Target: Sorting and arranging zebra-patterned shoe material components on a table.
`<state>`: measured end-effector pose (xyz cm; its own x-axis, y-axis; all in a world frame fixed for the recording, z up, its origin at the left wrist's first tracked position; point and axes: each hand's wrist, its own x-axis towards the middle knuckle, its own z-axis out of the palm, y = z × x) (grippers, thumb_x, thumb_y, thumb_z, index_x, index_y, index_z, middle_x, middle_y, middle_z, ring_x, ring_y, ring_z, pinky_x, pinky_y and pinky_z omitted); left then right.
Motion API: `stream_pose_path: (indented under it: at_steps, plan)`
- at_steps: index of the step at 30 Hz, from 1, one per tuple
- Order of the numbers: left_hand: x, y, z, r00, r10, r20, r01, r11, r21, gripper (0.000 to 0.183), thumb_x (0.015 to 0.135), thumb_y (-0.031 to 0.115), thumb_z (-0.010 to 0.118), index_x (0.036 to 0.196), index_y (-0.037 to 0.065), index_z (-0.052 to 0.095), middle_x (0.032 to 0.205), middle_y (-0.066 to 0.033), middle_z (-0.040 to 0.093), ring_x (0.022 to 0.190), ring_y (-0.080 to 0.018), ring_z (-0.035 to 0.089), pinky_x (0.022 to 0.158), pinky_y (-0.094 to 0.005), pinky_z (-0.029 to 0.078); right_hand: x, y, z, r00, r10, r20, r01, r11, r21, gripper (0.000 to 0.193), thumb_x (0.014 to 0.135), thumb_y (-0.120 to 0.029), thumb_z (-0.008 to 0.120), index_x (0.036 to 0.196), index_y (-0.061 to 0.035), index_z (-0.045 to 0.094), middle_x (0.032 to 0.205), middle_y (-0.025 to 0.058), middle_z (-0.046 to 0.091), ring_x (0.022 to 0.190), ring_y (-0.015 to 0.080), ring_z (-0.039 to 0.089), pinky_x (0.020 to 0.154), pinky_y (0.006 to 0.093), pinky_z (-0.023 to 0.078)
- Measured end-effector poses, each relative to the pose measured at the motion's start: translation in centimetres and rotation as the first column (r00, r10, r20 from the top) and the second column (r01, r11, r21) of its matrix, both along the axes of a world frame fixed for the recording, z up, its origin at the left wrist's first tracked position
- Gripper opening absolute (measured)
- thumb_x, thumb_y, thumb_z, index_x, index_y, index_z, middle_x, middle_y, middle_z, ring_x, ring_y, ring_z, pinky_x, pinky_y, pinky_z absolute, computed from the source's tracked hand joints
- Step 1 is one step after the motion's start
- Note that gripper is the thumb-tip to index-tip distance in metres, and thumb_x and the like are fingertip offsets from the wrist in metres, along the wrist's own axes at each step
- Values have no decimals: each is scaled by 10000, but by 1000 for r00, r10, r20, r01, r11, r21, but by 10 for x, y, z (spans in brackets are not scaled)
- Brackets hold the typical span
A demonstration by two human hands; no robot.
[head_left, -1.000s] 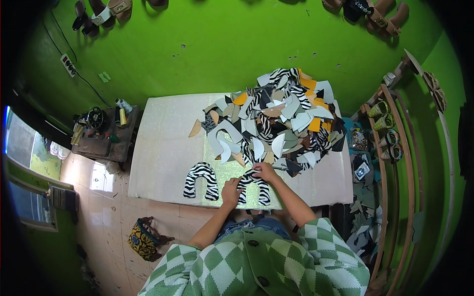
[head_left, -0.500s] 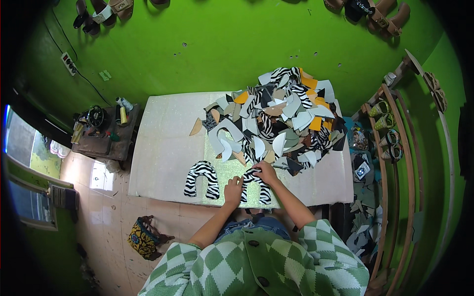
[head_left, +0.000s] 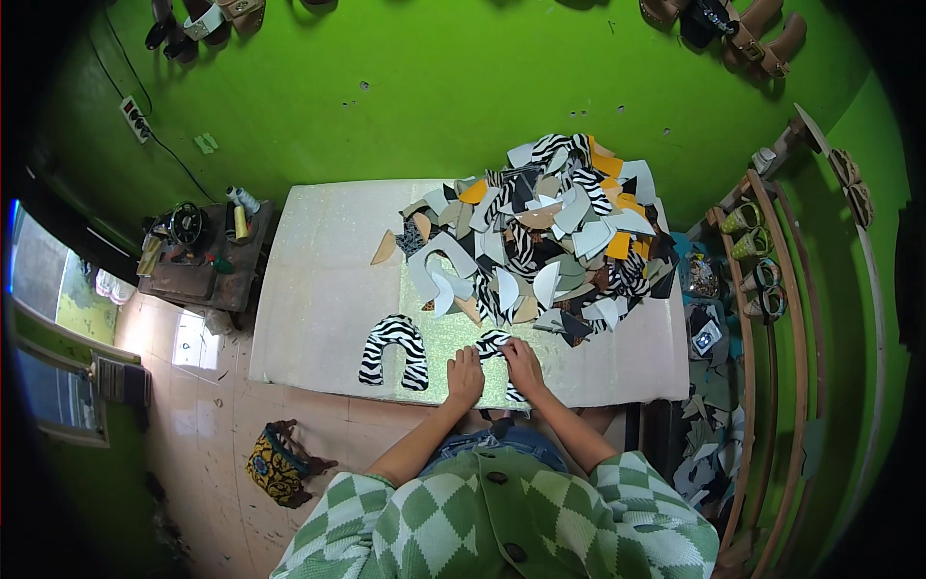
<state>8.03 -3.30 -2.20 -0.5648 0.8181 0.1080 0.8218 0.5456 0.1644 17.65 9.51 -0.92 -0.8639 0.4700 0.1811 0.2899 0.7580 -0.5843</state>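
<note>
A zebra-print U-shaped piece (head_left: 493, 342) lies near the front edge of the table, its curved end pointing away from me. My left hand (head_left: 465, 376) has its fingers curled down at the piece's left side and covers most of that leg. On the other side, my right hand (head_left: 522, 370) grips the bend with thumb and fingers close together; a leg end peeks out below it. Just left of my hands, a second zebra-print arch (head_left: 393, 349) rests flat and untouched. My palms hide part of the piece I hold.
Beyond my hands a heap of cut scraps (head_left: 569, 227) in white, black, orange, tan and zebra print covers the table's (head_left: 323, 280) right part. At left stands a small worktable (head_left: 198, 275) with thread spools. A wooden rack (head_left: 772, 367) with sandals is at right. A patterned bag (head_left: 277, 468) sits on the floor.
My right hand has slid down from the top of the arch onto its right side. My left hand has shifted slightly right. The second arch stays put.
</note>
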Motion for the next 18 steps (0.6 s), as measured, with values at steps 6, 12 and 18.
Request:
stream_pose_path:
  at_steps: [6, 12, 18]
  plan:
    - [5, -1, 22, 997, -32, 74, 28, 998, 61, 501, 725, 125, 543, 1202, -16, 483, 1010, -123, 490, 946, -252, 462, 748, -357, 390, 19, -13, -11, 1000, 29, 6, -30, 984, 173, 381, 755, 2, 497, 1132, -31, 538, 1108, 149, 504, 1054, 308, 494, 898, 362, 423]
    - [-3, 2, 15, 953, -247, 176, 190, 939, 288, 449, 735, 86, 534, 1170, -13, 492, 1132, -166, 493, 1079, -314, 458, 852, -397, 396, 18, -22, -11, 999, -19, 50, 8, 980, 201, 386, 766, -12, 515, 1152, 4, 512, 1104, 147, 488, 1085, 283, 471, 927, 342, 408]
    - [-13, -6, 0, 937, -343, 60, 332, 932, 148, 442, 800, 173, 511, 1220, 42, 492, 1198, -74, 524, 1114, -219, 480, 903, -356, 344, 17, -22, -4, 1000, 28, 15, -31, 965, 259, 448, 755, -44, 478, 1188, 68, 474, 1121, 162, 498, 1056, 284, 470, 930, 331, 403]
